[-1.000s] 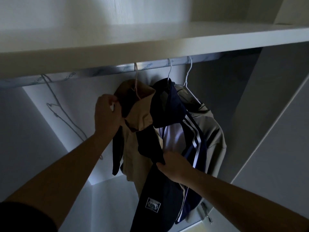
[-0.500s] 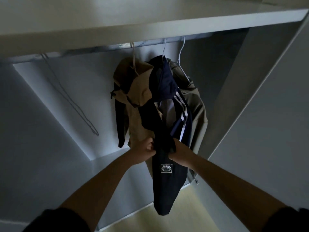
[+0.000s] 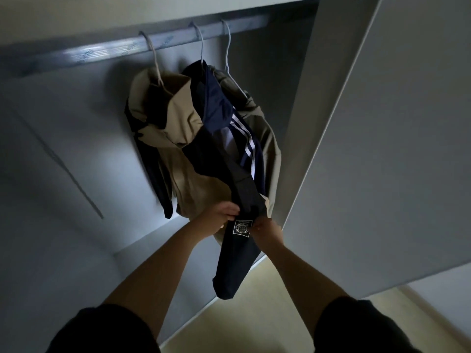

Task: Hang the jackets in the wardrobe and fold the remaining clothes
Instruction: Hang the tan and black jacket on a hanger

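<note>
A: While that tan jacket is hanging bunched on the leftmost of the three hangers, what is worrying you?

B: Its top is sitting crooked, heaped toward one shoulder, and the hook is only resting over the rail. I am judging that a hard downward pull is going to tip the hanger or slide the jacket off it.

A: And the pull is coming from where?

B: From both hands. The left hand is pinching one edge of a dark panel with a square badge, fingers curled onto the cloth, and the right hand is pinching the opposite edge just beside the badge.

A: Whose panel are they holding?

B: I cannot tell; it is running up between the tan jacket and the navy striped jacket, and the folds are hiding the join. That is a risk too: tugging it straight may be dragging the neighbour along.

A: So the navy one is hanging in the middle?

B: Yes, on the middle hanger, pressed against the tan one on one side and the grey-green jacket on the other. All three are crowding together, so one shifting hook is likely nudging the next.

A: Anything further right?

B: The grey-green jacket is hanging near the wardrobe's side wall. If anything slips, it is landing on the floor below.
</note>
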